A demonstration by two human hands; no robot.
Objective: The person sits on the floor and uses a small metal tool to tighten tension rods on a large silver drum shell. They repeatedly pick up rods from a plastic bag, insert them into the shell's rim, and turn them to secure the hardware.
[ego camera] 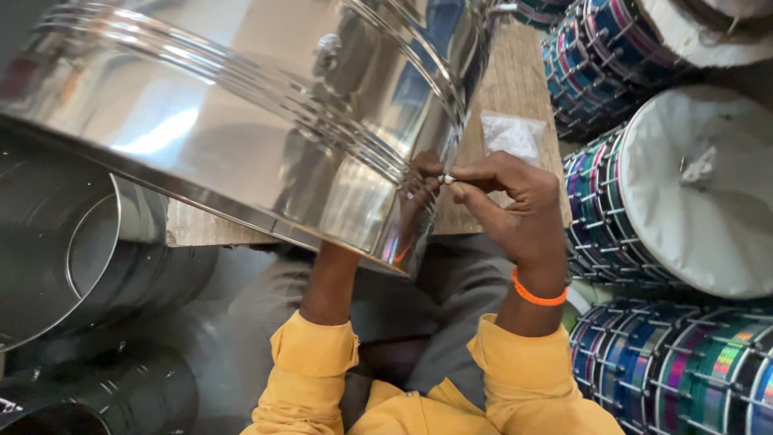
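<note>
A small white fastener is pinched between the narrowed fingertips of the right hand and pressed against the wall of the steel shell. The left hand is hidden inside the shell, only its forearm being seen, so its grip cannot be told. Just beyond the fingers, a clear bag of small parts lies on the wooden board. The fastener is judged not yet seated. Finished drums are stacked to the right, bare shells to the left.
</note>
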